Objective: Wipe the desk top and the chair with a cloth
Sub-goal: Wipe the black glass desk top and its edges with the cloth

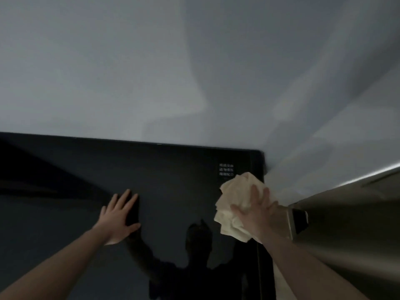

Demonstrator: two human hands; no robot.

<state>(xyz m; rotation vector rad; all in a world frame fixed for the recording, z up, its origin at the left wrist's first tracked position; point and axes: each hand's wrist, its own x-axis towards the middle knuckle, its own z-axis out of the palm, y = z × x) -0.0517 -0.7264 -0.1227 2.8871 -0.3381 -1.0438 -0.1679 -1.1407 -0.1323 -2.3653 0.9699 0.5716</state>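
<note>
I note the right hand (254, 210) lies flat with fingers spread, pressing a crumpled cream cloth (234, 204) against the glossy black desk top (173, 180) near its far right corner. The left hand (120, 215) rests open-palmed on the same surface, well apart. A white-lettered label (226, 169) sits just beyond the cloth; a grey wall (151, 72) rises behind.

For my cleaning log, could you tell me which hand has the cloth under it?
The right hand presses the cream cloth against the black desk top; the left hand lies flat on bare surface.
</note>
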